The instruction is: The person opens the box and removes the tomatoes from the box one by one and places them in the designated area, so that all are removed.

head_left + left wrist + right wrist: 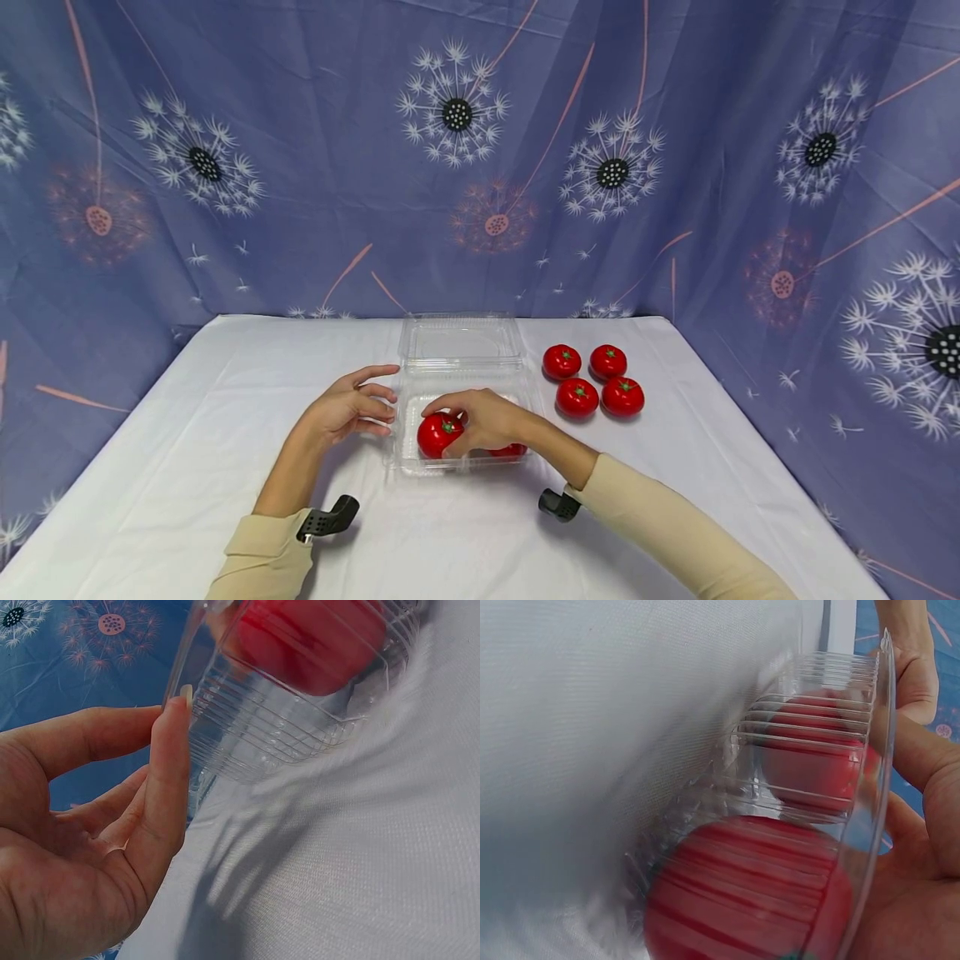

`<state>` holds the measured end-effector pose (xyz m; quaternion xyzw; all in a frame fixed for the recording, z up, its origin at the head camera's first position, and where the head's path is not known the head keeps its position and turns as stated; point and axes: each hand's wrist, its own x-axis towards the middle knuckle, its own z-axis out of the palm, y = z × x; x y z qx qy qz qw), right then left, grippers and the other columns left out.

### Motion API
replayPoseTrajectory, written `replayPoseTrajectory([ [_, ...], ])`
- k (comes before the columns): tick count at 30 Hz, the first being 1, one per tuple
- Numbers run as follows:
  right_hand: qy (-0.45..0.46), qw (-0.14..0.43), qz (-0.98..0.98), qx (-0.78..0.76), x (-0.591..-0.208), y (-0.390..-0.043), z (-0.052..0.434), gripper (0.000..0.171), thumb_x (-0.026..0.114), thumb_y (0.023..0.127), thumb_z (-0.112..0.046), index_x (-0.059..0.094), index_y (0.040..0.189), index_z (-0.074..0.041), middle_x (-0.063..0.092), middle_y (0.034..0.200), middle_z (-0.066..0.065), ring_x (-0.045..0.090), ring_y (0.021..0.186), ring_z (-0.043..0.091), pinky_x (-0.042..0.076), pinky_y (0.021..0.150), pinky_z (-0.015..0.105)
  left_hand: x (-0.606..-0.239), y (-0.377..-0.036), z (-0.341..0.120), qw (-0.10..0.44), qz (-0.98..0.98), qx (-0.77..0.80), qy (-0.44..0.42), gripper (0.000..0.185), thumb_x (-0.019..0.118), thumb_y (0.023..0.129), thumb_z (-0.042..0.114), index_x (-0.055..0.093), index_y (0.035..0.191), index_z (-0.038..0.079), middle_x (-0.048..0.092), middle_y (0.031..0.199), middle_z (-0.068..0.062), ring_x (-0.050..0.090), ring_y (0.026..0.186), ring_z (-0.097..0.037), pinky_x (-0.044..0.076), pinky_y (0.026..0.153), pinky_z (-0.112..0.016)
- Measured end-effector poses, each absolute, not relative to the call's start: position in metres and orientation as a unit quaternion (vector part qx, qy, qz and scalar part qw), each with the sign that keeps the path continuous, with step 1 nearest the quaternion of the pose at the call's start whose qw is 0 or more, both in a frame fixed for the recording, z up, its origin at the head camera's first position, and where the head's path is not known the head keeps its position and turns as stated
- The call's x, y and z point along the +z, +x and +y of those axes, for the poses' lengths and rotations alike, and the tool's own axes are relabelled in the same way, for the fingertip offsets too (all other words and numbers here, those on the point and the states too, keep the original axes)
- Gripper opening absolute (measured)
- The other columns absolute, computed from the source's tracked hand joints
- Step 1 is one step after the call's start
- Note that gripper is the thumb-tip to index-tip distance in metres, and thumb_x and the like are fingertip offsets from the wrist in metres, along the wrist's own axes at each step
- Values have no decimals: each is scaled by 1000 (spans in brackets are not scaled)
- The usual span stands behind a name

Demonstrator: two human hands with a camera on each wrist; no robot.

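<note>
Now, right hand (487, 421): grips tomato (438, 434) inside box (405, 454).
Left hand (351, 406): relaxed, fingertips touching box wall.
Table (187, 417): four tomatoes (592, 379).

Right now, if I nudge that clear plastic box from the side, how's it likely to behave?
The clear clamshell box looks thin and ribbed, so its walls would probably flex. It likely slides easily on the white cloth; the left hand touching its side suggests it needs steadying. The round tomatoes inside may roll.
</note>
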<state>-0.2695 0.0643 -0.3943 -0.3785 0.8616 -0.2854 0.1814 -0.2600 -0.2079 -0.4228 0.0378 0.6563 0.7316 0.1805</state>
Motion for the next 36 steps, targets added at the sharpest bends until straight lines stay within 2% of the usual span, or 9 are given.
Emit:
replayPoseTrajectory([
  [6, -380, 160, 867, -281, -395, -269, 63, 58, 86, 78, -22, 67, 133, -20, 72, 116, -2, 63, 95, 13, 52, 83, 23, -422, -260, -206, 182, 655, 733, 38, 84, 66, 83, -11, 30, 157, 2, 60, 102, -6, 68, 73, -18, 64, 66, -34],
  [13, -361, 139, 874, -293, -395, -266, 61, 62, 89, 75, -25, 68, 133, -20, 73, 116, -2, 64, 96, 16, 54, 79, 22, -420, -260, -207, 181, 653, 734, 35, 85, 67, 82, -11, 29, 157, 2, 61, 102, -7, 69, 71, -17, 64, 65, -34],
  [25, -325, 132, 885, -307, -392, -266, 64, 65, 90, 74, -30, 67, 134, -21, 70, 123, 0, 63, 96, 12, 56, 82, 23, -422, -260, -207, 184, 657, 730, 41, 86, 66, 82, -11, 27, 158, 2, 59, 104, -8, 69, 74, -17, 64, 65, -33],
  [30, -326, 121, 884, -314, -388, -267, 66, 63, 91, 74, -29, 68, 133, -22, 71, 119, -2, 61, 101, 14, 56, 83, 24, -421, -260, -207, 184, 656, 731, 41, 86, 66, 82, -11, 28, 158, 2, 59, 104, -8, 69, 74, -17, 64, 65, -33],
  [36, -319, 120, 884, -320, -381, -268, 67, 62, 90, 75, -29, 68, 133, -23, 69, 118, -2, 58, 99, 16, 57, 81, 28, -421, -259, -207, 184, 654, 732, 39, 85, 65, 82, -11, 27, 158, 2, 59, 105, -9, 69, 73, -17, 64, 65, -33],
])
